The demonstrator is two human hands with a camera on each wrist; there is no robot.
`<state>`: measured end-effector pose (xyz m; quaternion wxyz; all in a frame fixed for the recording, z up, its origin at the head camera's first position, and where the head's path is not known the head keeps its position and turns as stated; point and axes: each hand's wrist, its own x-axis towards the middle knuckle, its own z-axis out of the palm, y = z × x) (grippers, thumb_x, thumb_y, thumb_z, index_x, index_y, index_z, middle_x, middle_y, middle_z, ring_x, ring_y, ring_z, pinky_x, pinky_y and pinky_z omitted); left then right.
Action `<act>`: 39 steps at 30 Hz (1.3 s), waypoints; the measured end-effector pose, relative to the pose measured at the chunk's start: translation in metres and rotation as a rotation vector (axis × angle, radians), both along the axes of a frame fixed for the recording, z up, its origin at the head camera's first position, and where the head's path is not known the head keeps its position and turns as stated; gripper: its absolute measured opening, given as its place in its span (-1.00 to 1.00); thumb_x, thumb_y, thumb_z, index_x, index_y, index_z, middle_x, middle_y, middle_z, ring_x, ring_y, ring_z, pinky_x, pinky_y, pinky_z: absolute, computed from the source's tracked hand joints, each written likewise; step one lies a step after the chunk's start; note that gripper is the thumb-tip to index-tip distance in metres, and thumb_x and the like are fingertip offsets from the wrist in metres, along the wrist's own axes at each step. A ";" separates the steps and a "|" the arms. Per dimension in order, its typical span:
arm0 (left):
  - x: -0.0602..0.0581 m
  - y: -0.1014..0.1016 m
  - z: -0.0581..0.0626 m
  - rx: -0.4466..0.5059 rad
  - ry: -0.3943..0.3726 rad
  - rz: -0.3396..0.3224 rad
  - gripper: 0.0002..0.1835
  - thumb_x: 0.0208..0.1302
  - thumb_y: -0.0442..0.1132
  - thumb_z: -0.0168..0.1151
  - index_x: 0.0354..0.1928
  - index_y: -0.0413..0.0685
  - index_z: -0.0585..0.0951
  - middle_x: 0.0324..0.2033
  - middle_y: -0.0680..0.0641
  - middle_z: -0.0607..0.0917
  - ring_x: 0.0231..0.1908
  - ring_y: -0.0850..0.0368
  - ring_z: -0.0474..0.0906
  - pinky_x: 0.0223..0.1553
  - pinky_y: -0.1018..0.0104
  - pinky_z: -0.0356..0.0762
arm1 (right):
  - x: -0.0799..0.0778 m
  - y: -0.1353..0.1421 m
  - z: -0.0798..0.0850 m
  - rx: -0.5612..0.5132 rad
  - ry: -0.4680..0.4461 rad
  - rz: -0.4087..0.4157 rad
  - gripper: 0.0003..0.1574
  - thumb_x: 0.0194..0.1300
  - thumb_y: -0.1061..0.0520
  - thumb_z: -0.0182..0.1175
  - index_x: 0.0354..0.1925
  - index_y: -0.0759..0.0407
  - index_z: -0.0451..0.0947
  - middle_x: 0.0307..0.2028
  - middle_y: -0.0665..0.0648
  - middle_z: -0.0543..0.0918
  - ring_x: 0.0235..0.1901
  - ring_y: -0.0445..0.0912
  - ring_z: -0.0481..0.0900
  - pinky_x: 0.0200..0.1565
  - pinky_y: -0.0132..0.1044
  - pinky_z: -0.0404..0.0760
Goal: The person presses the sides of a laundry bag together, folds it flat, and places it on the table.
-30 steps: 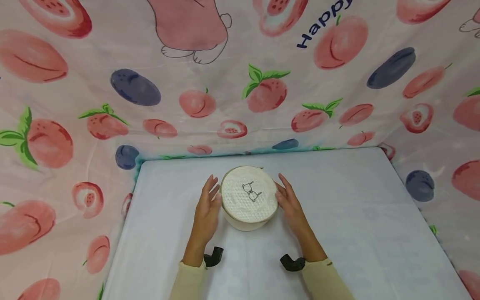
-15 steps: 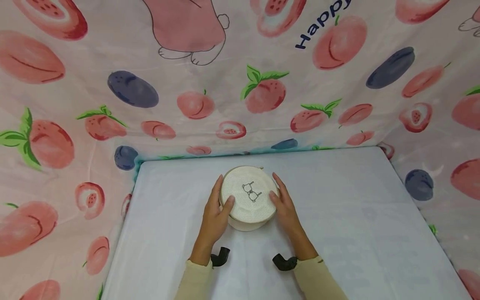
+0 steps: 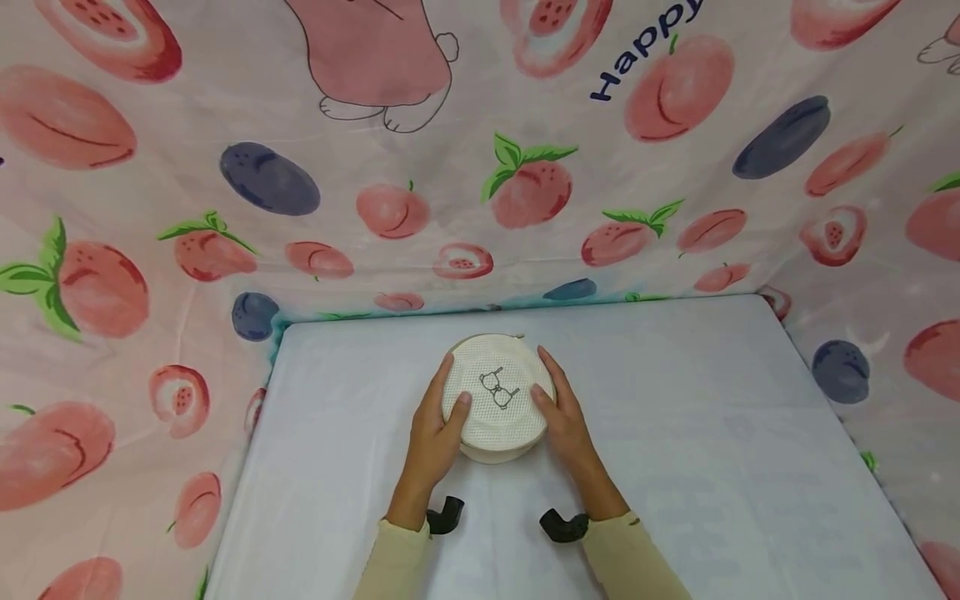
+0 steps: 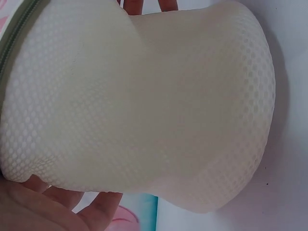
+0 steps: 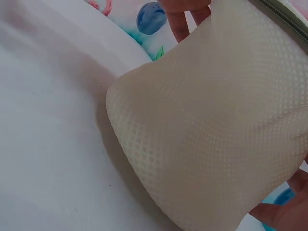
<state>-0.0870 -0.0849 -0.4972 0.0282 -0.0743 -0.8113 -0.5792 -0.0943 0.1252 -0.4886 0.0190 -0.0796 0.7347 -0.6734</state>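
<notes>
A round cream mesh laundry bag [image 3: 498,417] stands upright on the white table, with a dark line-drawn bear on its top. My left hand [image 3: 435,433] grips its left side, thumb over the top edge and fingers along the wall. From the other side my right hand [image 3: 572,425] holds it the same way. Up close in the left wrist view, the bag's soft wall [image 4: 159,106] is pushed inward between rim and base. A zipper [image 5: 284,21] runs round the rim in the right wrist view. Whatever the bag contains is hidden.
The white-covered table [image 3: 712,467] extends on both sides of the bag. Behind it and at the sides hangs a fruit-print curtain [image 3: 420,150]. Black curved pieces, one on the left wrist [image 3: 446,516] and one on the right wrist [image 3: 562,527], stick out inward.
Both hands have moved inward from beside the bag and now grip it, thumbs on its top edge. The top has turned and shifted slightly.
</notes>
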 end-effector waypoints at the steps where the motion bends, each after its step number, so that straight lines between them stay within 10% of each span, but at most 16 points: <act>1: 0.000 0.000 0.000 -0.003 0.002 0.004 -0.36 0.40 0.07 -0.04 0.44 0.39 0.00 0.41 0.31 0.08 0.41 0.30 -0.03 0.39 0.04 -0.01 | 0.000 -0.001 0.000 0.005 0.002 -0.005 -0.29 0.45 0.10 -0.07 0.46 0.01 -0.04 0.45 -0.01 0.02 0.44 -0.08 -0.07 0.39 0.05 -0.10; 9: 0.007 0.005 0.017 0.008 -0.015 0.015 -0.38 0.43 -0.11 -0.03 0.46 0.18 0.04 0.42 0.17 0.12 0.41 0.23 0.00 0.38 0.02 0.00 | 0.003 -0.004 0.001 0.061 0.018 -0.025 -0.30 0.41 0.14 -0.03 0.44 -0.02 0.02 0.43 -0.03 0.06 0.43 -0.11 -0.04 0.39 0.00 -0.06; 16: 0.002 0.005 -0.010 0.023 -0.025 0.041 -0.44 0.47 -0.02 -0.14 0.44 0.37 0.02 0.40 0.28 0.10 0.40 0.29 -0.01 0.39 0.06 -0.03 | 0.004 -0.005 0.001 0.069 0.047 -0.024 -0.32 0.42 0.17 -0.04 0.43 0.07 0.03 0.43 0.01 0.08 0.43 -0.10 -0.03 0.39 0.00 -0.05; 29: 0.004 0.006 -0.020 0.089 -0.047 0.071 -0.50 0.48 0.05 -0.26 0.42 0.45 0.05 0.38 0.33 0.14 0.39 0.30 0.02 0.38 0.04 -0.01 | 0.010 -0.011 0.001 0.120 0.062 -0.035 -0.27 0.39 0.16 0.02 0.43 0.07 0.02 0.42 0.07 0.11 0.41 -0.05 0.04 0.37 0.03 0.02; 39: 0.014 0.008 0.005 0.125 -0.115 0.052 -0.49 0.51 -0.10 -0.24 0.45 0.29 0.06 0.40 0.21 0.14 0.40 0.23 0.01 0.39 0.02 -0.03 | 0.011 -0.011 -0.004 0.132 0.073 -0.031 -0.27 0.39 0.16 0.03 0.43 0.11 0.02 0.42 0.09 0.12 0.41 -0.04 0.06 0.34 -0.41 0.02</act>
